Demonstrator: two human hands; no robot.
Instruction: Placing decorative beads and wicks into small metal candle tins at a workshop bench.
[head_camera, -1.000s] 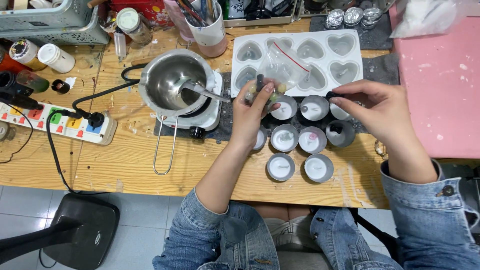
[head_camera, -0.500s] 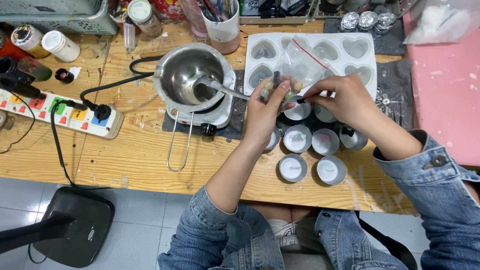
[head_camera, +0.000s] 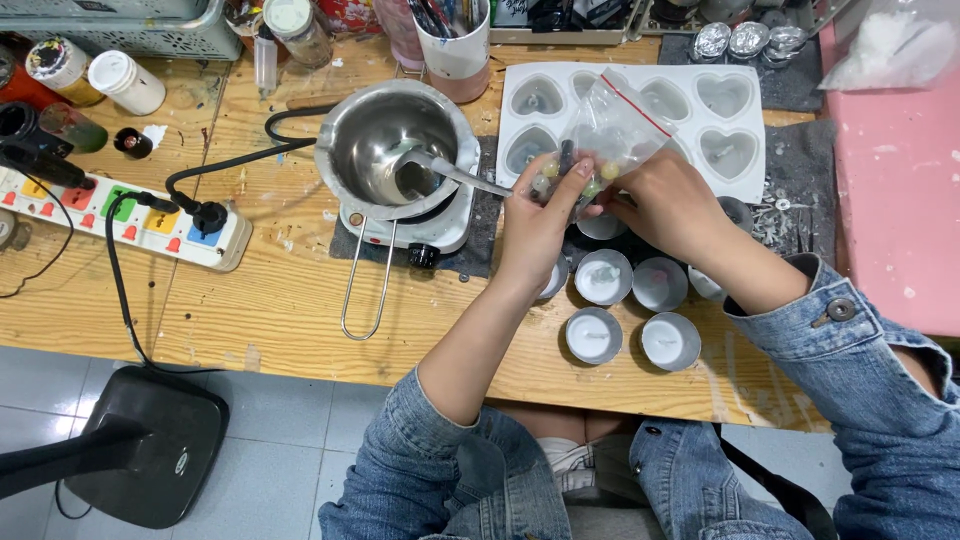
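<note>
Hands are meeting over the wooden bench (head_camera: 250, 300): left hand (head_camera: 540, 215) and right hand (head_camera: 672, 205) are both pinching a small clear zip bag (head_camera: 610, 130) w/ a red seal strip, fingers closed on it, small coloured beads showing inside. Bag is hovering just above the near edge of the white heart-shaped mould tray (head_camera: 725, 125), which is sitting right behind the hands. Below the wrists, round tin cups (head_camera: 594, 335) of pale wax are standing in a cluster; the forearms are covering a few of them. Just left of the left hand, a steel melting pot (head_camera: 390, 145) is sitting on a small white hotplate (head_camera: 440, 230), a spoon (head_camera: 455, 172) leaning in it w/ its handle pointing toward the left-hand fingers; the pot's wire handle is hanging toward the bench edge. Further left, a white power strip (head_camera: 130, 215) w/ coloured switches is lying flat, black plug in it. Behind the pot: a white cup of tools (head_camera: 455, 45), a white-capped jar (head_camera: 125, 82), a yellow-labelled jar (head_camera: 60, 65). Far right of the right hand, a pink board (head_camera: 900, 200) is lying w/ a clear plastic bag of white flakes (head_camera: 885, 40) behind it.
</note>
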